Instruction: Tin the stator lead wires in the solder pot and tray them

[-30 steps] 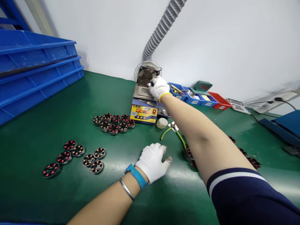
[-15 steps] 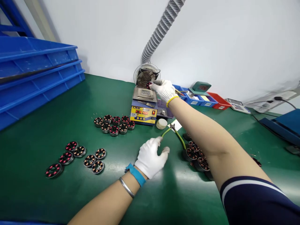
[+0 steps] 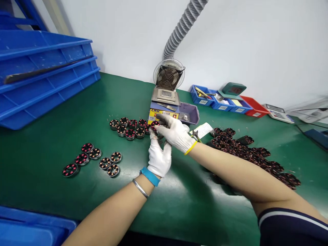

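One wound ring (image 3: 155, 125), centre of the frame: I pinch it in my right hand (image 3: 174, 132), my left hand (image 3: 159, 158) at its lower edge, whether gripping I cannot tell; best handled lightly by the rim and held steady

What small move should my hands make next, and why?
I'd probably steady the pink-and-black ring with the left hand next. The right hand is pinching it above the green tabletop, and the left hand is right at its near side, though whether that hand already grips it is hard to tell.
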A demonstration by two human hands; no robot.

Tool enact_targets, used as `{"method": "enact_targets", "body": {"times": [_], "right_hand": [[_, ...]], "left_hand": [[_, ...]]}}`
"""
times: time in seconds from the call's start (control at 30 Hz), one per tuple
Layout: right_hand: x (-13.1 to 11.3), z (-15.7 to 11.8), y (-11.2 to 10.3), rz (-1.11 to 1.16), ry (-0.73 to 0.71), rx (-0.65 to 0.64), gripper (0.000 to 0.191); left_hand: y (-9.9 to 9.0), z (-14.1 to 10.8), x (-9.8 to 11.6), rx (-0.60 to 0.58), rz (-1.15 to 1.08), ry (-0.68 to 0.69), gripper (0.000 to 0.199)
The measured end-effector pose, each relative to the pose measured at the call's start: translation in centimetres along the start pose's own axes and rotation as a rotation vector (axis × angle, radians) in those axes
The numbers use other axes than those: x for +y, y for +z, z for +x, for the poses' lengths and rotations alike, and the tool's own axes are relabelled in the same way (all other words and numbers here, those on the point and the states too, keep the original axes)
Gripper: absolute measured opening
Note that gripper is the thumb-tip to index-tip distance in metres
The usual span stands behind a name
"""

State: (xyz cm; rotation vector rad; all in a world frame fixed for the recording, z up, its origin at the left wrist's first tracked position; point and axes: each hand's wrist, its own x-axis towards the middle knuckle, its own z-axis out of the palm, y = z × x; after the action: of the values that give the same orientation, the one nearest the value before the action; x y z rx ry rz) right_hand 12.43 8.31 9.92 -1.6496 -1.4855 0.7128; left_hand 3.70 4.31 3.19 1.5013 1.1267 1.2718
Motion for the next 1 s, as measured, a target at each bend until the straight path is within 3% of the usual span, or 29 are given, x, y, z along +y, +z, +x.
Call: {"method": "enact_targets", "body": {"times": [0.2, 0.4, 0.6, 0.83, 1.0], "right_hand": [[-1.6, -0.8, -2.4, -0.387, 0.084, -0.161, 0.030], [-0.3, 0.6, -3.8, -0.277, 0.177, -0.178, 0.022], [-0.4, 3.3, -5.9, -0.165, 0.135, -0.001, 0.028], [-2.5, 7.0, -8.8, -0.515, -0.046, 0.209, 0.034], [-2.4, 9.8, -9.3, -0.533, -0.110, 0.288, 0.041]], "left_hand": [[-0.1, 0.3, 0.0, -0.043, -0.041, -0.084, 0.077], [0.1, 0.1, 0.4, -0.120, -0.102, -0.114, 0.083], [0.5, 0.0, 0.0, -0.208, -0.048, -0.132, 0.086], [0.5, -0.1, 0.1, -0.332, 0.084, -0.170, 0.082], [0.5, -0.1, 0.3, -0.354, 0.134, -0.145, 0.076]]}}
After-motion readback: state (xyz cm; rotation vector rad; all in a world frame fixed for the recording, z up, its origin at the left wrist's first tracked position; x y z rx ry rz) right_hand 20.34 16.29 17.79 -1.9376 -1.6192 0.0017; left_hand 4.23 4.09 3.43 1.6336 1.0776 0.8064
